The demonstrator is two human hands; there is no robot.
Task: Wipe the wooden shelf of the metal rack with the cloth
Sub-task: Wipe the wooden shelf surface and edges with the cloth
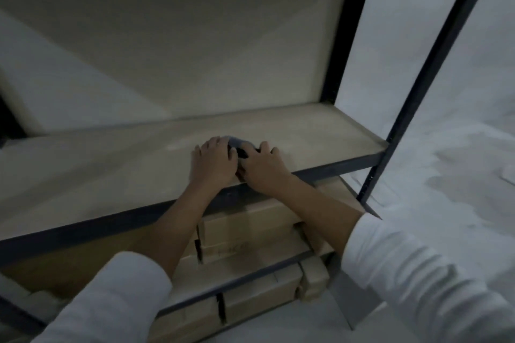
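One metal rack (434,69), with three shelf levels in view: one wooden shelf (111,175) at hand height plus two lower shelves (250,276) under it. Two hands on the wooden shelf, left hand (213,161) and right hand (263,168), two white sleeves (418,287), one dark cloth (237,145) between the hands. Cardboard boxes (245,234) on the lower levels: at least five visible, exact count unclear since they're stacked and partly hidden.
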